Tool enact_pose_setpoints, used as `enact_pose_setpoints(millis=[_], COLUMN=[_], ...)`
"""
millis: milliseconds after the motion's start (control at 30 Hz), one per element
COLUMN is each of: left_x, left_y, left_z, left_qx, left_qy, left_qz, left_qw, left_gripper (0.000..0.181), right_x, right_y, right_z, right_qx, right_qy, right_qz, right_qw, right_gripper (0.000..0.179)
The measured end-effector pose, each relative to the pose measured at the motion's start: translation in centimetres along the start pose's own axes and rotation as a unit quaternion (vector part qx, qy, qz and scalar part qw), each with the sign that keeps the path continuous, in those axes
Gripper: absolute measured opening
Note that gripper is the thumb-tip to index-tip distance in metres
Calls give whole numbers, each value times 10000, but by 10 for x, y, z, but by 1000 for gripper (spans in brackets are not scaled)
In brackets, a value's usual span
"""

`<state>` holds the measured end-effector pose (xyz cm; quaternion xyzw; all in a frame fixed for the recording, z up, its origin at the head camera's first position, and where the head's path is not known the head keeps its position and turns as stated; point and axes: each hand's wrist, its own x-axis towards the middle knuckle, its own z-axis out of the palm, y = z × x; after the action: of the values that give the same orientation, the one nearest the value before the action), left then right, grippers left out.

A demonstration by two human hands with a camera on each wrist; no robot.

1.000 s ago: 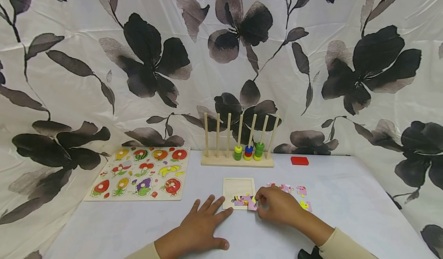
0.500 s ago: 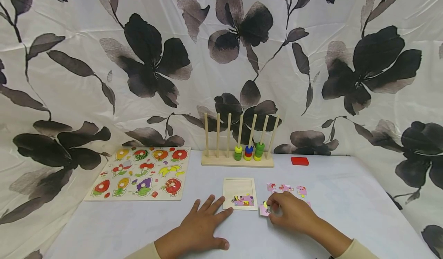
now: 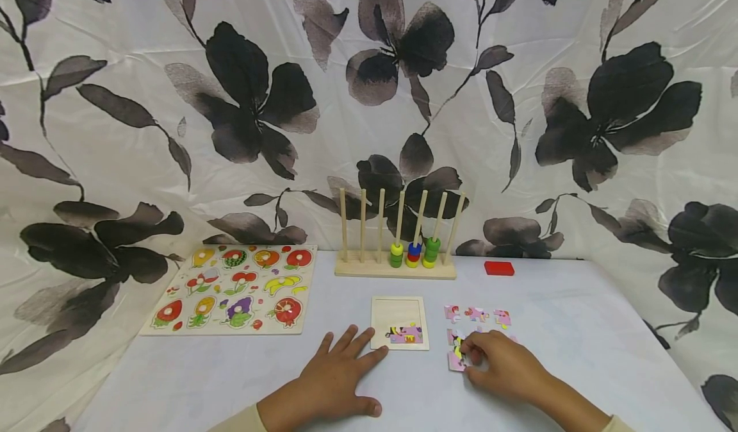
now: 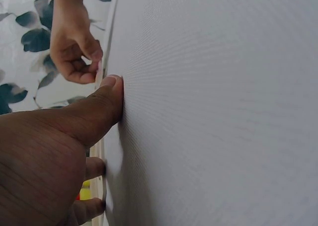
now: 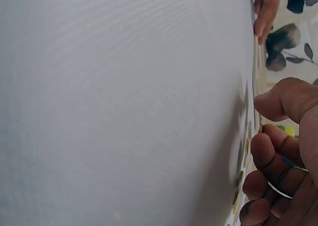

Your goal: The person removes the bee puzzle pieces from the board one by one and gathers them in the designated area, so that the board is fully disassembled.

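A small wooden puzzle tray has joined pink jigsaw pieces along its lower edge. My left hand lies flat with fingers spread, its fingertips at the tray's lower left corner; the left wrist view shows its thumb on the cloth. To the right of the tray, my right hand pinches a pink and yellow jigsaw piece low over the table, its fingers covering part of it. Loose pieces lie beyond that hand, among them a pink one and another pink one.
A fruit puzzle board lies at the left. Behind the tray stands a wooden peg stand with coloured rings on several pegs. A red block lies at the back right. Floral cloth hangs behind the white-covered table.
My right hand has drawn the jigsaw piece away from the tray, rightward and toward me, down beside the loose pieces. The left hand has stayed in place.
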<state>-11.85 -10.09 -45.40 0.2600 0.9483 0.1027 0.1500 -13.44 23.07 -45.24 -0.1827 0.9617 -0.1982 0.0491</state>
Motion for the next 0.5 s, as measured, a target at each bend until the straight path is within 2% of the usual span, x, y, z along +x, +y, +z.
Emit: enact_pose_setpoints(millis=[500], left_x=[-1], left_y=[1], left_z=[-1], left_qx=[8], left_qy=[40], left_qz=[-8], left_qw=[10000], left_gripper=[91], right_x=[-7], right_y=[8], right_z=[2], right_qx=[187], right_qy=[-80], right_qz=[-255], right_qw=[9995], right_gripper=[25])
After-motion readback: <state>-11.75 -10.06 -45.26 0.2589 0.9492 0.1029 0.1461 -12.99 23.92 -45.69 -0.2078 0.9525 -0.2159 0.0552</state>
